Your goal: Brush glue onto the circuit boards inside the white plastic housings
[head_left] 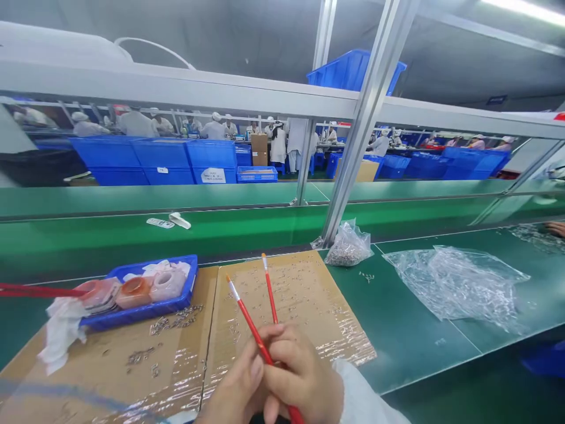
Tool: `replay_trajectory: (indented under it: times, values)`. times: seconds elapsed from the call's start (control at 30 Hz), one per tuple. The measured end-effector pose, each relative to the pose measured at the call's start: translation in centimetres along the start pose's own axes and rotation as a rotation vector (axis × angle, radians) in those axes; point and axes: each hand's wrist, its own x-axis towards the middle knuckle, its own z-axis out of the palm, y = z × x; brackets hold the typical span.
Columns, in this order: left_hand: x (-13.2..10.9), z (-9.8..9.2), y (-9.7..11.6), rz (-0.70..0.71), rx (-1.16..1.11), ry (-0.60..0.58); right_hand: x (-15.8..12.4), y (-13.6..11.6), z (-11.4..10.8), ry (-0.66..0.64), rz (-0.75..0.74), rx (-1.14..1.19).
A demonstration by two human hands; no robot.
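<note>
Close together at the bottom centre are my left hand (pixel 241 377) and my right hand (pixel 298 371), both with curled fingers. Two red-handled paintbrushes rise from them, tips pointing up and away. The nearer paintbrush (pixel 251 323) slants across both hands, its red end showing below my right hand. The other paintbrush (pixel 270 291) goes down behind my right fingers, so its grip is partly hidden. Beneath the hands lies a cardboard sheet (pixel 304 282) covered in clear film, with small metal pieces scattered on it.
A blue tray (pixel 145 312) at left holds orange-stained jars (pixel 135 288) and white tissue (pixel 66 330). Piles of small metal parts (pixel 176 319) lie nearby. A bag of parts (pixel 350 246) sits by the metal post (pixel 353 135); clear plastic bags (pixel 463 288) lie right. Someone's hand (pixel 555 228) shows far right.
</note>
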Motion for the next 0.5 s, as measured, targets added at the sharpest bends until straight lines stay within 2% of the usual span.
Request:
replay_trajectory:
  times: [0.1, 0.27, 0.4, 0.5]
  values:
    - [1.2, 1.5, 0.4, -0.033, -0.048, 0.034, -0.3, -0.2, 0.1, 0.009, 0.016, -0.072]
    - [3.4, 3.4, 1.3, -0.059, -0.029, 0.122, -1.3, -0.3, -1.1, -0.019, 0.111, -0.208]
    - [4.2, 4.4, 1.3, -0.008, 0.082, 0.139, -2.5, -1.1, -1.3, -0.056, 0.220, -0.326]
    - [4.7, 5.2, 1.2, 0.070, 0.130, 0.107, -3.3, -2.0, -1.4, -0.072, 0.319, -0.386]
